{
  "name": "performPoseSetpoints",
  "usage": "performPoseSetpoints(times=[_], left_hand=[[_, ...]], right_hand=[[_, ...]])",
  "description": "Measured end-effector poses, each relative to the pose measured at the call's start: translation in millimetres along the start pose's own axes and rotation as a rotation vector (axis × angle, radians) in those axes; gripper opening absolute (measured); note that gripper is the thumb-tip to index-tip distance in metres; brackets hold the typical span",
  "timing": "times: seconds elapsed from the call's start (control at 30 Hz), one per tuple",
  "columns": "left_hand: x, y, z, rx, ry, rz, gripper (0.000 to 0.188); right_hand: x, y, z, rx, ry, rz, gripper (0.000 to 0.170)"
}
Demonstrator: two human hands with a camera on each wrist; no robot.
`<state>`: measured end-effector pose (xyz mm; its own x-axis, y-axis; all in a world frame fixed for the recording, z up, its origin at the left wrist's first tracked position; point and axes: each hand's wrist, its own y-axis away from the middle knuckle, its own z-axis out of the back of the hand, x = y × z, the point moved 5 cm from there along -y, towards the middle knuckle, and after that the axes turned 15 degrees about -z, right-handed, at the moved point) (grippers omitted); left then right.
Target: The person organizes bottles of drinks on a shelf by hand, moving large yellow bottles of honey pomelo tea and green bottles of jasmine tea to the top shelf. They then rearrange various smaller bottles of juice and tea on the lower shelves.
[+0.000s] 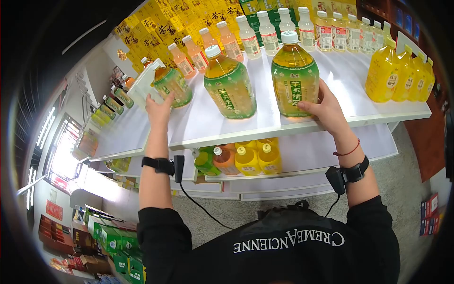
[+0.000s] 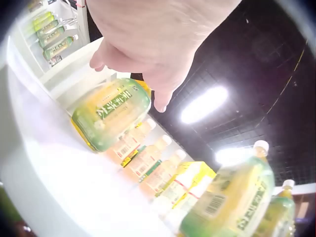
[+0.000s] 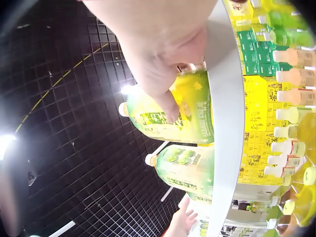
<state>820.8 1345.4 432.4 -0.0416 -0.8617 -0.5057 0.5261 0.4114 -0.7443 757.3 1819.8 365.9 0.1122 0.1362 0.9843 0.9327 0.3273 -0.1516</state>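
Three big green-labelled tea bottles stand along the front of the white shelf (image 1: pixel 189 130). My right hand (image 1: pixel 329 108) holds the right tea bottle (image 1: pixel 295 78) low on its side, thumb across the label and the other fingers behind. In the right wrist view that thumb (image 3: pixel 170 109) lies on the label. My left hand (image 1: pixel 160 111) is at the left tea bottle (image 1: pixel 175 87), thumb and fingers spread apart. The left wrist view shows this bottle (image 2: pixel 112 113) just past the fingertips. Between the hands stands the middle tea bottle (image 1: pixel 229 87), untouched.
Behind are rows of smaller peach and clear bottles (image 1: pixel 269 40), backed by stacked yellow boxes (image 1: pixel 165 26). Yellow jugs (image 1: pixel 383 73) stand at the right end. A lower shelf (image 1: pixel 331 146) carries more bottles. At far left, bottles line another shelf section (image 1: pixel 125 135).
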Motion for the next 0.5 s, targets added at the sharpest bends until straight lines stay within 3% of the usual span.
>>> performPoseSetpoints(times=[0.1, 0.3, 0.37, 0.5], left_hand=[[16, -21, -7, 0.046, -0.122, -0.014, 0.106], [24, -36, -34, 0.088, 0.110, 0.007, 0.107], [39, -44, -44, 0.024, 0.189, -0.022, 0.099], [55, -53, -62, 0.099, 0.393, -0.094, 0.085]], right_hand=[[3, 3, -1, -0.011, 0.012, -0.001, 0.083], [0, 1, 0, -0.023, 0.013, 0.005, 0.082], [2, 2, -1, -0.020, 0.023, 0.006, 0.081], [3, 5, -2, -0.036, 0.049, -0.002, 0.079]])
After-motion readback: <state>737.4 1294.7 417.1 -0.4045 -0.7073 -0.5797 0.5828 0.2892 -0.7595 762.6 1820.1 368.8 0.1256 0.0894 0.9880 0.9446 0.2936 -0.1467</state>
